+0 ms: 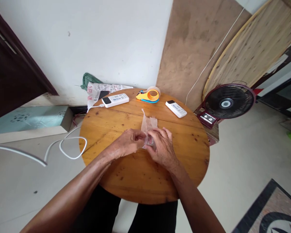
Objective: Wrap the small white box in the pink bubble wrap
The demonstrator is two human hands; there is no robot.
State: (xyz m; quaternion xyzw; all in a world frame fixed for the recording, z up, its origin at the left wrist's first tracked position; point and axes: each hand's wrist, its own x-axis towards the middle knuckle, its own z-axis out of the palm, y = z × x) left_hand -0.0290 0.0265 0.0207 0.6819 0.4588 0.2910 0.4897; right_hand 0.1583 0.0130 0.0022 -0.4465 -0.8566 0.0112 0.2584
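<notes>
A sheet of translucent plastic wrap [149, 123] lies at the middle of the round wooden table [131, 178], its far end loose and crumpled. Its near part is around a small object [150, 140] with red marks, whose kind I cannot make out. My right hand [162, 145] curls over that bundle from the right, thumb on the near side and fingers on the far side. From the left, my left hand [128, 142] pinches the wrap's edge with closed fingers. Both hands rest close together, low over the tabletop.
Toward the table's far edge are a white power bank [115, 100] with a cable [72, 139], an orange and blue tape dispenser [149, 95] and another white power bank [176, 109]. A printed bag [93, 90] lies behind. A dark fan [229, 102] stands at right.
</notes>
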